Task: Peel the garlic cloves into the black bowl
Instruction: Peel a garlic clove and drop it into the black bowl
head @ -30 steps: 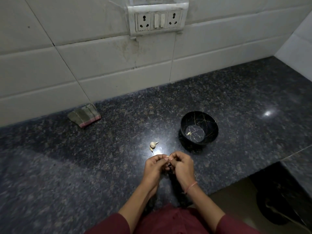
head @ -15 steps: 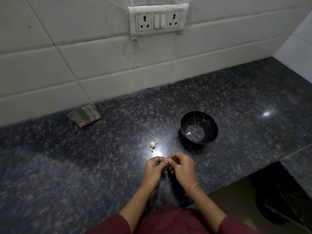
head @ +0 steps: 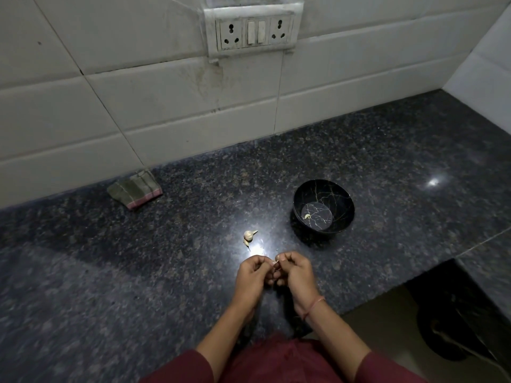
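Observation:
My left hand (head: pixel 253 275) and my right hand (head: pixel 294 273) are close together over the dark granite counter, fingers curled, both pinching a small garlic clove (head: pixel 275 262) of which only a pale tip shows between the fingertips. Just beyond the hands, two unpeeled garlic cloves (head: pixel 249 236) lie on the counter. The black bowl (head: pixel 301 199) with gold crack lines stands to the far right of the hands and holds one peeled clove (head: pixel 307 216) on its bottom.
A folded grey-green cloth (head: pixel 134 189) lies at the back left against the white tiled wall. A socket panel (head: pixel 253 30) is on the wall above. The counter's edge (head: pixel 387 293) steps back at the right, with dark floor below.
Both hands stay together on the clove, with small finger movements and a slight shift. The bowl and the loose cloves have not moved.

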